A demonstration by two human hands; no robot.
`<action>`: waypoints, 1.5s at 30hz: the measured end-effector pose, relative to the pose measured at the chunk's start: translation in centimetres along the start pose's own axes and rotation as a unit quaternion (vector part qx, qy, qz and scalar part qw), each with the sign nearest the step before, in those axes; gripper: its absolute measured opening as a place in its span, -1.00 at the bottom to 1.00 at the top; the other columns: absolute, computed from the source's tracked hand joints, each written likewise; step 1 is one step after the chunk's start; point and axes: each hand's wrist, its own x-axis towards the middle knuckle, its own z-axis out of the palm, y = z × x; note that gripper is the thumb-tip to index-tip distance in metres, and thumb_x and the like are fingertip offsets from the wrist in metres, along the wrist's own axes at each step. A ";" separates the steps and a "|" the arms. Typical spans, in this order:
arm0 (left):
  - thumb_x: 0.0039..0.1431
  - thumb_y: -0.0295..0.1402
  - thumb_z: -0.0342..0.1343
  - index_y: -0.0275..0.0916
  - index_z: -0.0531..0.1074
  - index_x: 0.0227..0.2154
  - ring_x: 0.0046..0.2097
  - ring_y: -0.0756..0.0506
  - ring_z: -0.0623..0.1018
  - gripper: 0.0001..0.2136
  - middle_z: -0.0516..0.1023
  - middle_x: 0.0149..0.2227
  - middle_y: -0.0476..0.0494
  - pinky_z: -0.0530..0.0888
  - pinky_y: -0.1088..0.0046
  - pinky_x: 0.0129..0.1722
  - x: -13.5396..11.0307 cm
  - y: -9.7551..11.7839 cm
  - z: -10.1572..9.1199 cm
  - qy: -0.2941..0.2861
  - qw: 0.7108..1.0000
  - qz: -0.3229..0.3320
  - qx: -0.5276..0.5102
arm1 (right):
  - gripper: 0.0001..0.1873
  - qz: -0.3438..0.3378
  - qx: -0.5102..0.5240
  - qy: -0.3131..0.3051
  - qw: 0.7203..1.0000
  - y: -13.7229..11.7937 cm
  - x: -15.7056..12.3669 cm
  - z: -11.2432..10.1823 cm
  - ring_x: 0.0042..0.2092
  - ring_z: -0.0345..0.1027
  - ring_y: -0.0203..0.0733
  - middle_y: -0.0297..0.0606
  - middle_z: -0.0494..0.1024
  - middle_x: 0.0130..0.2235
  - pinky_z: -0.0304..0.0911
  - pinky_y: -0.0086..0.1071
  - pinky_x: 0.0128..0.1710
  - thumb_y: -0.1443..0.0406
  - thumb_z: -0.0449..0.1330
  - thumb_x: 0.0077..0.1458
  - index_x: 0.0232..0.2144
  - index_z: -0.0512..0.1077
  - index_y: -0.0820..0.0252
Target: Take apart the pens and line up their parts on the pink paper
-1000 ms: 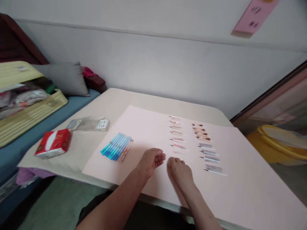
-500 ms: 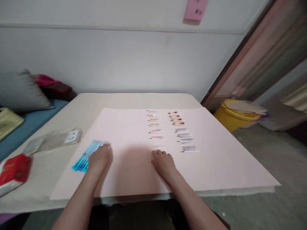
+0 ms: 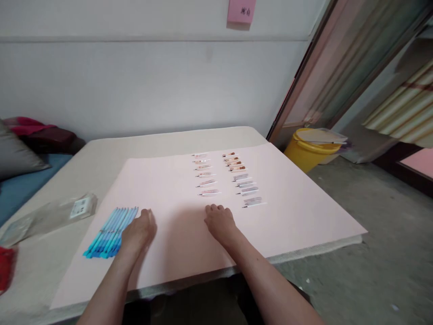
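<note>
Head view: the back of the left hand (image 3: 137, 230) hides its palm, so whether it grips anything cannot be told; its fingers are bent, just beside the blue pens (image 3: 111, 232), whose right-hand edge it partly covers. The right hand (image 3: 219, 221) lies palm down with fingers half curled, its underside unseen, so I cannot tell if it has hold of something. A red pack (image 3: 6, 268) is cut off at the left edge, and a pink note (image 3: 241, 12) on the wall loses its top.

The blue pens lie side by side in a slanting bundle, pale at the far tips and deeper blue at the near ends. Beyond the right hand, slim pinkish pieces (image 3: 206, 174) with dark tips form a column; to their right runs another, brown-ended pieces (image 3: 237, 164) at the far end and grey pieces (image 3: 248, 189) nearer. Their finer details are too small to read.

Under them all, a pale pink sheet (image 3: 287, 212) covers much of the cream desk (image 3: 145, 144). A clear plastic sleeve (image 3: 50, 221) lies left of the sheet. A yellow bucket (image 3: 304, 153) stands past the desk's right side, on a grey floor (image 3: 358, 194).
</note>
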 end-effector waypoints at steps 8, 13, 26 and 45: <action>-0.20 -0.36 0.20 -0.26 0.37 -0.27 -0.55 0.03 0.39 -0.67 0.44 -0.55 -0.03 0.27 0.53 -0.53 -2.9 4.0 0.4 -0.179 0.853 -0.009 -0.490 | -0.75 -0.022 0.041 0.017 0.999 -0.8 0.4 -0.3 -0.13 0.29 -0.07 -0.06 0.43 -0.15 0.13 -0.23 -0.21 0.38 -0.08 0.15 -0.16 0.32 0.22; -0.18 -0.42 0.23 -0.30 0.42 -0.36 -0.45 0.05 0.44 -0.76 0.49 -0.44 -0.10 0.32 0.56 -0.46 -4.2 5.2 1.0 -0.221 0.759 -0.048 -0.610 | -0.71 -0.031 0.403 -0.036 0.914 -3.4 0.1 -0.9 -0.26 0.38 -0.24 -0.18 0.49 -0.23 0.20 -0.37 -0.29 0.25 -0.13 0.21 -0.15 0.32 0.18; 0.00 -0.42 0.14 -0.33 0.43 -0.30 -0.19 -0.16 0.52 -0.83 0.54 -0.24 -0.31 0.45 0.35 -0.28 -5.2 5.5 1.2 -0.226 0.623 -0.045 -0.748 | -0.75 0.037 0.774 -0.203 0.598 -5.1 -0.7 -1.1 -0.71 -0.03 -0.46 -0.45 0.27 -0.70 -0.21 -0.51 -0.69 0.16 0.05 0.03 -0.45 0.33 0.26; -0.07 -0.33 0.22 -0.32 0.39 -0.48 -0.44 0.00 0.46 -0.83 0.49 -0.47 -0.12 0.39 0.47 -0.42 -5.6 5.9 2.3 -0.170 0.666 -0.047 -0.725 | -0.74 -0.001 0.546 -0.029 0.837 -5.9 -1.3 -1.1 -0.56 0.07 -0.39 -0.42 0.25 -0.63 -0.03 -0.49 -0.55 0.23 -0.02 0.07 -0.57 0.31 0.22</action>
